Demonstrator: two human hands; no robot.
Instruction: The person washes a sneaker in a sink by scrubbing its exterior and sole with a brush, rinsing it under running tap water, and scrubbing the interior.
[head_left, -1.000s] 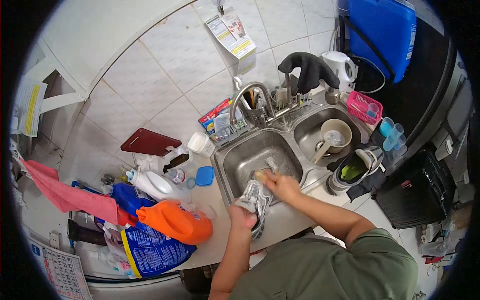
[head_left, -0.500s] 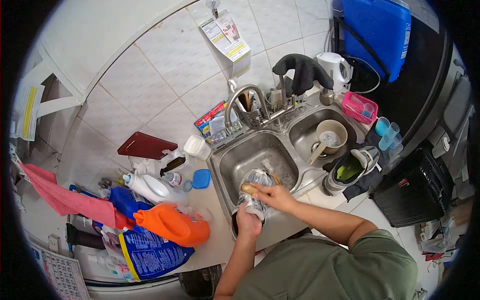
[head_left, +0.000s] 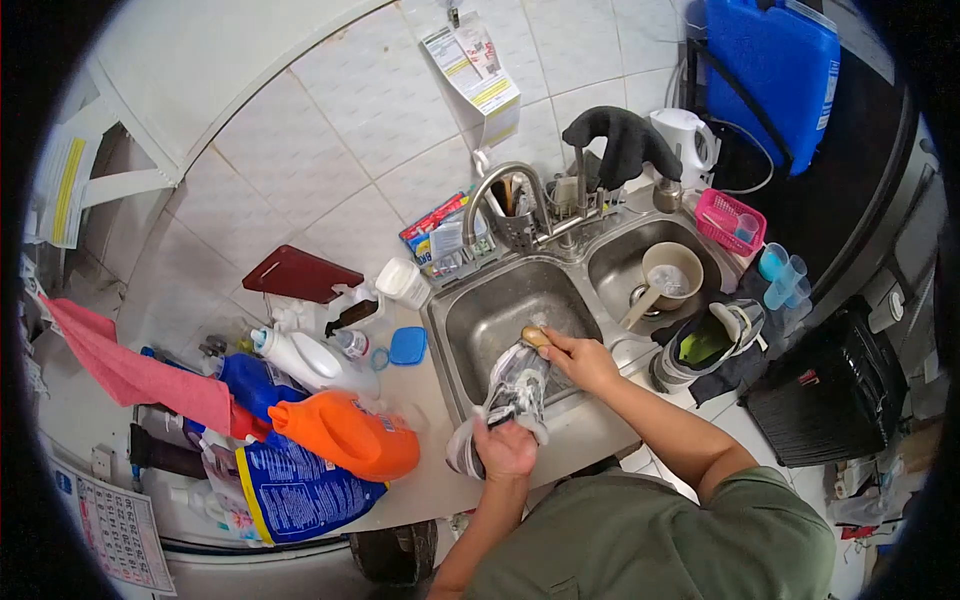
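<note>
My left hand (head_left: 507, 448) is closed around the ankle end of a grey-and-white sneaker (head_left: 518, 380), which has whitish suds on it. The sneaker's toe points away from me over the left sink basin (head_left: 478, 312). My right hand (head_left: 582, 362) grips a small brush with a tan, wooden-looking back (head_left: 536, 337) at the toe end; its bristles are hidden. A second sneaker (head_left: 672, 375), with a yellow-green inside, rests on dark cloth on the counter to the right of the sink.
A beige dipper (head_left: 655, 296) sits in the right basin under the curved faucet (head_left: 500, 172). On the left of the counter are an orange jug (head_left: 345, 437), a white bottle (head_left: 310, 362) and a blue lid (head_left: 408, 346). A pink basket (head_left: 728, 220) and cups stand at right.
The brush in my right hand has moved from the sneaker's middle to its toe. The sneaker has turned slightly, and more of my left palm shows. The camera view has shifted a little.
</note>
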